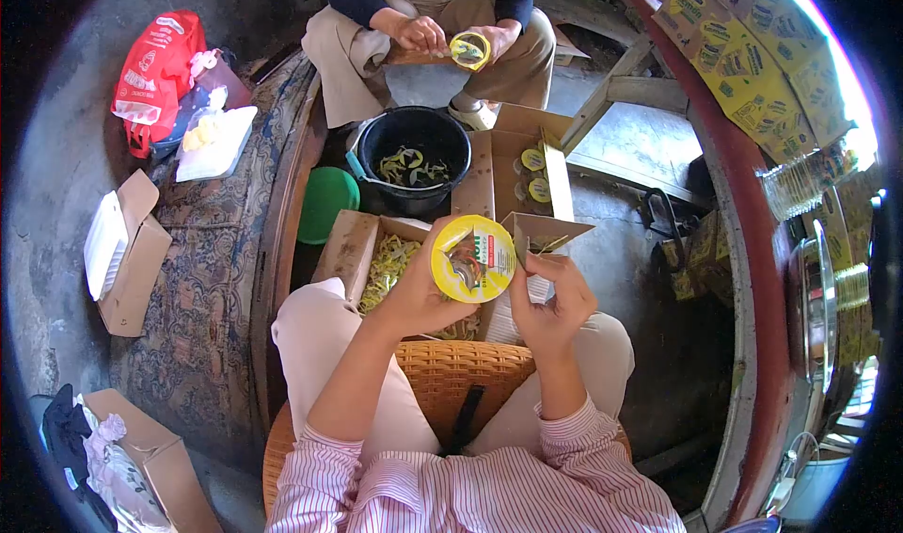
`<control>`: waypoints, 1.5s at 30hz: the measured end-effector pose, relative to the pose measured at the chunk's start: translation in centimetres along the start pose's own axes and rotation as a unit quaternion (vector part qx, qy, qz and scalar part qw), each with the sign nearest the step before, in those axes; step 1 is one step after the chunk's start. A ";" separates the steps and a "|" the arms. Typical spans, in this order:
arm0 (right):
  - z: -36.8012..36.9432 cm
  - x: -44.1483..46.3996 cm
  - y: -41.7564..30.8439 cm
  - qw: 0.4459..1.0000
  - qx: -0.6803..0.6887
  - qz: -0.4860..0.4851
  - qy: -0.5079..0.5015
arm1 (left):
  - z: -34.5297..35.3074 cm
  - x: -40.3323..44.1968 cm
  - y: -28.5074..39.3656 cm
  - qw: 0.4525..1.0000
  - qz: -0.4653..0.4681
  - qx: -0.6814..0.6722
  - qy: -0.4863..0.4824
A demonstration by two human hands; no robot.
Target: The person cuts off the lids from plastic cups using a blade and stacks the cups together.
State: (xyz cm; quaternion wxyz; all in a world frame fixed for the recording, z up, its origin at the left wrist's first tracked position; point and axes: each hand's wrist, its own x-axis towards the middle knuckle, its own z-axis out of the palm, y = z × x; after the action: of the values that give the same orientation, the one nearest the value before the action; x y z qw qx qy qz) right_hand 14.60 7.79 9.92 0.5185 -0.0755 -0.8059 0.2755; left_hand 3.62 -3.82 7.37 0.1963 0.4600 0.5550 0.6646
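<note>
Fingers of the left hand are curled round a yellow-lidded round cup above a brown cardboard box of yellow strips; the right hand's are bunched beside the cup, any pinch unclear.

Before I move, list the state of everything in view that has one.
Yellow-lidded cup, held in left hand
Black bucket, open, yellow-green strips inside
Strip-filled carton, open
Cup carton, open
Co-worker's cup, held
Carton with white stack, open
Bottom-left carton, open
</note>
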 end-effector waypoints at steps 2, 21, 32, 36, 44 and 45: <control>0.0 0.1 -0.1 1.000 -0.006 -0.007 0.003 | -0.1 0.0 -0.1 1.000 0.004 -0.004 -0.001; -0.2 0.2 0.3 0.999 -0.028 -0.016 -0.032 | -0.3 -0.2 0.2 0.999 -0.022 -0.004 -0.030; -0.1 0.1 0.4 0.999 -0.015 0.002 -0.038 | 0.4 -0.1 0.3 0.999 -0.041 -0.003 -0.024; -0.1 0.3 0.0 1.000 0.000 0.006 -0.020 | 0.8 0.1 0.4 0.999 -0.026 0.026 0.018; 0.0 0.0 0.2 1.000 0.021 0.009 -0.019 | 0.4 0.1 0.6 1.000 -0.025 0.014 0.011; 0.0 0.0 0.3 0.999 0.020 0.010 -0.023 | 0.4 0.1 0.4 0.999 -0.032 0.015 -0.008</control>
State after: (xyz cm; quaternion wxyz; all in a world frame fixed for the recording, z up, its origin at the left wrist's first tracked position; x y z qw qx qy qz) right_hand 14.59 8.04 9.79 0.4982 -0.0672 -0.8112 0.2985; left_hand 3.98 -3.68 7.76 0.2151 0.4508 0.5775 0.6458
